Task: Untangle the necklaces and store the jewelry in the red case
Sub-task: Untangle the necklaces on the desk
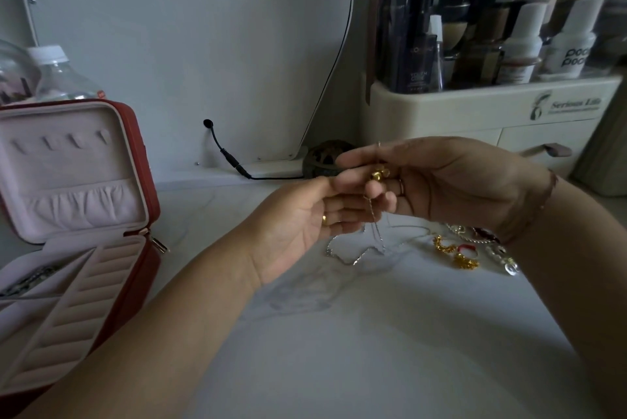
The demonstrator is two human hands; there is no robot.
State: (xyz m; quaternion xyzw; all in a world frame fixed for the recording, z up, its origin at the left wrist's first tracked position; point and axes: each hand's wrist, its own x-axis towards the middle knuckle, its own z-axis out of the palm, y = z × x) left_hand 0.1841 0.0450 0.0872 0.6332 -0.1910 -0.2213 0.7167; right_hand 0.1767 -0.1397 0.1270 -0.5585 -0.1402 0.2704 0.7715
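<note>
Red case (149, 181) holds, seemingly, one dark chain (37, 278).

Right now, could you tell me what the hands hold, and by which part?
Left hand and right hand pinch a silver chain at its upper part, by a gold charm; the rest hangs down.

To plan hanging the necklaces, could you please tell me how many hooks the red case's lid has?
4 hooks, in one row across the top of the open lid's lining: far left, centre-left, centre-right, far right. None looks hidden.
</note>
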